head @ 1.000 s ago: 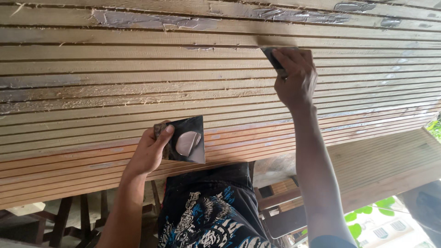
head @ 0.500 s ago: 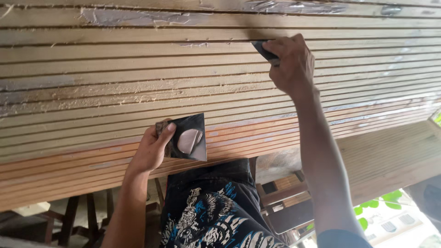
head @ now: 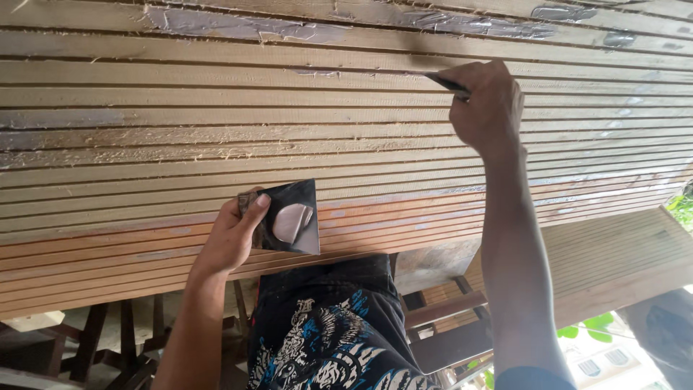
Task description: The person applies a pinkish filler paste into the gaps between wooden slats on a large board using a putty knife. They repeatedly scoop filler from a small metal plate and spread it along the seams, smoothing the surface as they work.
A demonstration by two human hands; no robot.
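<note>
Left hand [head: 229, 238]: I grip a dark plate [head: 289, 217] closed in my fingers; a filler dab [head: 291, 221] sits on it, against the near boards.
Right hand [head: 485, 101]: closed on a scraper [head: 446, 82], blade at a seam.
Boards [head: 180, 155]: far strips carry grey filler [head: 238, 27]; nearer seams look bare, so most is left.

The right hand [head: 487, 105] presses a scraper blade [head: 447, 84] against stacked planks [head: 180, 144] at one o'clock. The left hand [head: 234, 235] grips a dark plate [head: 289, 217] bearing putty [head: 291, 222] at seven o'clock.

No packages, labels, signs or screens in view
</note>
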